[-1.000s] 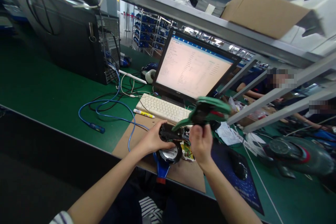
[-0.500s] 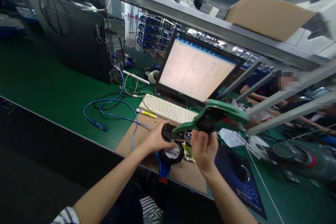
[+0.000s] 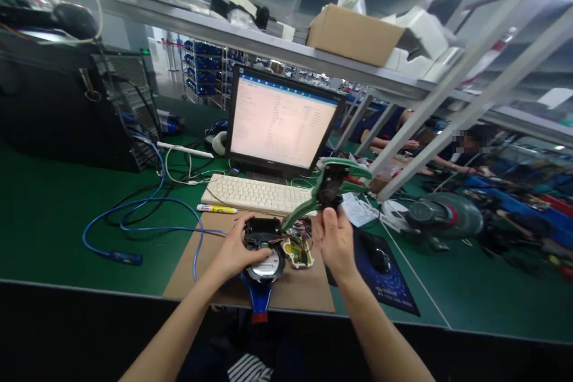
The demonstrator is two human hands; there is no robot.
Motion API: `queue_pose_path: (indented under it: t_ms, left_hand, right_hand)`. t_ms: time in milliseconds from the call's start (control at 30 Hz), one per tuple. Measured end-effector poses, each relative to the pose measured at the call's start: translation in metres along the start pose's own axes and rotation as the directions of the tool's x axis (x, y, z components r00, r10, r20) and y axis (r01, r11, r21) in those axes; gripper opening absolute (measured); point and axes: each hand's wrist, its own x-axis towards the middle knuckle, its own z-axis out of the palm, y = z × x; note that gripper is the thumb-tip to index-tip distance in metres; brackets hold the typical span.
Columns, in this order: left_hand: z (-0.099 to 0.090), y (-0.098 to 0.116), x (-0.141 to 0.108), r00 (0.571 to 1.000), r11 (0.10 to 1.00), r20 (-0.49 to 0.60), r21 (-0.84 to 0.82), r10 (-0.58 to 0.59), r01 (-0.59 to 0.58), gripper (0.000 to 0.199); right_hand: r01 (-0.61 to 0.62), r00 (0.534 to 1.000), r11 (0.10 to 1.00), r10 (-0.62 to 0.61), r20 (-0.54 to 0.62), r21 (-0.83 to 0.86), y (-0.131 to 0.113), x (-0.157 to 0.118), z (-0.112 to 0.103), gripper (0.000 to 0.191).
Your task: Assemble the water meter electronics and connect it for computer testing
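My left hand (image 3: 242,250) grips an opened device (image 3: 264,230) with a black housing, its thumb lying on a round black part with a silver face (image 3: 267,264). A blue piece with a red end (image 3: 258,295) sticks out below it over the bench edge. My right hand (image 3: 333,236) holds up a green curved piece with a black middle and a red strip (image 3: 331,185). Its narrow green end reaches down to the device; whether they touch, I cannot tell. Wires and a yellow-green circuit board in a pale frame (image 3: 299,253) lie between my hands.
Behind are a white keyboard (image 3: 255,194), a yellow marker (image 3: 216,209) and a monitor (image 3: 280,119). A blue cable (image 3: 147,228) curls at left beside a black computer case (image 3: 67,107). A mouse (image 3: 378,255) sits at right. Overhead runs a shelf with a cardboard box (image 3: 353,36). Co-workers sit beyond.
The view has turned to the right and levelled, so the bench things appear further left. Both hands keep their holds; the green piece now stands more upright and shows less blur.
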Motion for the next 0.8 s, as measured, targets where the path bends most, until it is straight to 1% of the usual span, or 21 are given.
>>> queue_pose_path:
  t_ms: [33,67,100,133,167,200,233,267,300,367,433,533,600,667,733,800]
  left_hand:
    - [-0.001,0.0,0.0,1.0,1.0,0.014,0.006,-0.014,0.013,0.078]
    - [-0.002,0.0,0.001,0.999,1.0,0.028,0.013,-0.026,0.025,0.08]
    - [-0.003,0.0,0.001,0.998,0.999,0.044,0.023,-0.038,0.037,0.081]
    - [-0.004,0.001,0.002,0.997,0.998,0.057,0.036,-0.05,0.048,0.082]
    - [-0.005,0.001,0.002,0.996,0.997,0.065,0.052,-0.059,0.055,0.084]
    - [-0.006,0.002,0.003,0.996,0.996,0.07,0.063,-0.064,0.06,0.086]
    - [-0.007,0.002,0.004,0.995,0.996,0.074,0.07,-0.065,0.06,0.089]
    - [-0.008,0.003,0.004,0.995,0.995,0.078,0.081,-0.059,0.053,0.092]
    - [-0.009,0.003,0.005,0.995,0.994,0.082,0.099,-0.049,0.041,0.094]
    - [-0.01,0.004,0.005,0.995,0.987,0.092,0.157,-0.036,0.021,0.094]
    - [-0.012,0.006,0.006,0.996,0.971,0.09,0.239,-0.023,0.001,0.09]
    - [-0.012,0.012,0.006,0.996,0.935,0.087,0.35,0.031,-0.06,0.08]
    - [-0.011,0.017,0.007,0.991,0.908,0.102,0.401,0.087,-0.121,0.072]
    - [-0.007,0.021,0.007,0.981,0.876,0.124,0.444,0.148,-0.188,0.067]
    - [-0.003,0.023,0.008,0.969,0.827,0.123,0.505,0.215,-0.247,0.065]
    - [0.001,0.026,0.008,0.951,0.752,0.123,0.588,0.283,-0.3,0.062]
  right_hand:
    - [-0.018,0.999,1.0,0.017,-0.042,-0.022,0.002,0.001,-0.017,0.029]
    - [-0.04,0.996,0.996,0.034,-0.08,-0.082,0.007,0.001,-0.035,0.03]
    - [-0.071,0.994,0.972,0.05,-0.099,-0.223,0.014,-0.001,-0.053,0.03]
    - [-0.108,0.991,0.908,0.067,-0.114,-0.406,0.023,-0.005,-0.07,0.029]
    - [-0.15,0.987,0.801,0.09,-0.131,-0.58,0.034,-0.01,-0.084,0.028]
    - [-0.186,0.982,0.68,0.121,-0.142,-0.709,0.046,-0.016,-0.095,0.026]
    - [-0.221,0.975,0.591,0.156,-0.159,-0.776,0.059,-0.023,-0.104,0.025]
    - [-0.25,0.966,0.526,0.192,-0.173,-0.813,0.071,-0.03,-0.109,0.022]
    - [-0.274,0.957,0.491,0.226,-0.183,-0.827,0.082,-0.036,-0.112,0.02]
    - [-0.301,0.942,0.455,0.281,-0.185,-0.838,0.097,-0.046,-0.113,0.016]
    - [-0.294,0.935,0.439,0.318,-0.159,-0.849,0.102,-0.05,-0.112,0.015]
    - [-0.241,0.944,0.474,0.319,-0.09,-0.847,0.098,-0.042,-0.106,0.023]
    - [-0.197,0.952,0.52,0.305,-0.035,-0.831,0.095,-0.028,-0.099,0.027]
    - [-0.166,0.95,0.574,0.312,0.027,-0.802,0.095,-0.01,-0.087,0.027]
    - [-0.15,0.936,0.635,0.338,0.098,-0.758,0.1,0.01,-0.073,0.025]
    - [-0.141,0.917,0.695,0.36,0.171,-0.705,0.108,0.027,-0.058,0.026]
